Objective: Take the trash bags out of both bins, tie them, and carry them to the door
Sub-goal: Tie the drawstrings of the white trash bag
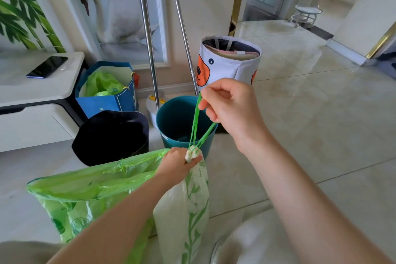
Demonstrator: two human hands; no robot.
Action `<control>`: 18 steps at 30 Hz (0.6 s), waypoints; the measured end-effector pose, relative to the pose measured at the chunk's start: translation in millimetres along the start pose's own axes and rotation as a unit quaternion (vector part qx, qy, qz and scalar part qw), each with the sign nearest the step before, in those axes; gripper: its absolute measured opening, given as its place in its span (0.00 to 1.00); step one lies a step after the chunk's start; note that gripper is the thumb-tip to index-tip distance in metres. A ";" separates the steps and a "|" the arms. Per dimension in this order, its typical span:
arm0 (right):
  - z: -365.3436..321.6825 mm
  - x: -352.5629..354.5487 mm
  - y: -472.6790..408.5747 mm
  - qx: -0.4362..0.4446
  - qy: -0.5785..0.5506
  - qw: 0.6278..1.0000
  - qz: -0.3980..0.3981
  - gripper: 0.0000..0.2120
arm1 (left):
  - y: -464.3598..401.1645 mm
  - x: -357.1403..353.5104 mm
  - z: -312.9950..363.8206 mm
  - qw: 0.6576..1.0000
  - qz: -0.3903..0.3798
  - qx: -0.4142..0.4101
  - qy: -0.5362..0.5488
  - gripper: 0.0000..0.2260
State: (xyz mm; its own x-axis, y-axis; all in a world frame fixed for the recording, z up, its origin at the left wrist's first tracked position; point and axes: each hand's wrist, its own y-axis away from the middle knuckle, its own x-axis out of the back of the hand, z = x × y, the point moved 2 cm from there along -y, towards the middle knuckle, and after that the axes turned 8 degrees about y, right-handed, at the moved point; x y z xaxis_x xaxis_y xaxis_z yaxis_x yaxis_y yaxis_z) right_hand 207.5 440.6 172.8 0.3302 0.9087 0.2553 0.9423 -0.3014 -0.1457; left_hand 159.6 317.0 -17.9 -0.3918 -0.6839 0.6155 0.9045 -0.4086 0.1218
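My left hand point(179, 163) grips the gathered neck of a white trash bag with green leaf print point(186, 210), which hangs below it. Its green drawstrings point(198, 126) run up to my right hand point(231, 105), which pinches them taut above the teal bin point(171, 122). That bin shows no bag inside. A green trash bag point(85, 191) with an open mouth sits at the lower left, its rim touching my left hand. A black bin point(111, 135) stands left of the teal one.
A blue paper bag point(107, 100) with green plastic inside stands by the wall. Two metal mop handles point(147, 38) lean behind the bins. A bear-print fabric basket point(227, 62) stands at the back. A phone point(47, 66) lies on the white cabinet point(38, 92). Tiled floor point(321, 103) stretches right.
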 end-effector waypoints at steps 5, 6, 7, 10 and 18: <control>5.0 -2.5 -5.0 -0.036 0.034 0.999 -0.022 0.06 | 18.9 25.7 17.6 0.997 -0.074 0.021 0.029 0.28; 5.0 -2.8 -3.6 -0.039 0.032 0.998 -0.025 0.06 | 24.3 32.6 21.1 0.997 -0.067 0.006 0.035 0.29; 4.8 -3.4 -2.1 -0.041 0.029 0.998 -0.030 0.06 | 27.5 37.7 19.9 0.998 -0.059 -0.004 0.030 0.27; 5.0 -5.1 0.5 -0.043 0.026 0.998 -0.047 0.06 | 37.2 51.8 15.0 0.999 -0.028 -0.020 0.002 0.19; 6.2 -10.7 5.8 -0.052 0.029 0.996 -0.071 0.06 | 39.4 53.1 27.2 0.997 0.009 -0.056 0.058 0.05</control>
State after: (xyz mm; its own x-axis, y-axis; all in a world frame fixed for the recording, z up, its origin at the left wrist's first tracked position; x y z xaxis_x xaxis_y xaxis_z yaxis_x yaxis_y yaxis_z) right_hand 209.1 430.9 163.3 0.1938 0.9270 0.3210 0.9792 -0.2029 -0.0053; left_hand 179.0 281.0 40.8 -0.3991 -0.7538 0.5219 0.8894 -0.4567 0.0204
